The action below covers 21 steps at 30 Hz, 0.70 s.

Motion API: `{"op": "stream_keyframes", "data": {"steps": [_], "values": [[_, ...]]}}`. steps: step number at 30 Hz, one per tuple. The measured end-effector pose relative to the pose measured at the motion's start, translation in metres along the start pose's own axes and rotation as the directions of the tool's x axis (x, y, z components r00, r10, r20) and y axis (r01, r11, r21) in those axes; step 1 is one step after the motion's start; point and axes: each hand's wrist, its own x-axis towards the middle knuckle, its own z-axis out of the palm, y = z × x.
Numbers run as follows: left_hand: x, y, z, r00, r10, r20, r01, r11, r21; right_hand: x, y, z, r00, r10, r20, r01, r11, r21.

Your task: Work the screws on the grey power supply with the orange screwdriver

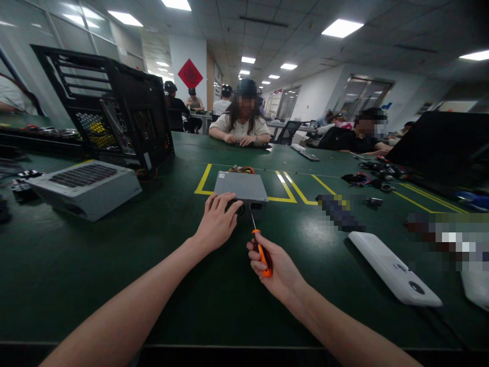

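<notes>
A flat grey computer power supply (244, 186) lies in front of me on the green table, its bundle of coloured wires (243, 169) at the far side. My left hand (218, 219) holds it at the near left edge, fingers over the top and thumb by the front face. A screwdriver (265, 259) with an orange and black handle is gripped in my right hand (277, 262). Its thin shaft points up to the near face of the power supply, left of the black socket (256, 205). Whether the tip sits in a screw is too small to tell.
A black computer case (133, 117) and a second, larger grey power supply (87, 186) stand at left. Yellow tape (280, 199) marks the table. On the right are a white elongated device (393, 267), cables (361, 178) and a dark panel. A person (240, 120) sits opposite.
</notes>
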Motion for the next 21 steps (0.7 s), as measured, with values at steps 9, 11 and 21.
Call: {"op": "stream_keyframes", "data": {"steps": [9, 11, 21], "values": [[-0.0002, -0.0009, -0.0017, 1.0, 0.024, 0.004, -0.024, 1.0, 0.01, 0.0002, -0.0013, 0.0016, 1.0, 0.017, -0.009, -0.017, 1.0, -0.011], [-0.0002, -0.0009, -0.0022, 1.0, 0.027, 0.011, -0.027, 1.0, 0.016, -0.0003, -0.0014, 0.002, 1.0, -0.003, -0.01, 0.003, 1.0, 0.006], [-0.0003, -0.0012, -0.0007, 1.0, 0.028, -0.002, -0.028, 1.0, 0.013, -0.0003, -0.0013, 0.0014, 1.0, 0.01, -0.026, -0.01, 1.0, 0.0]]}}
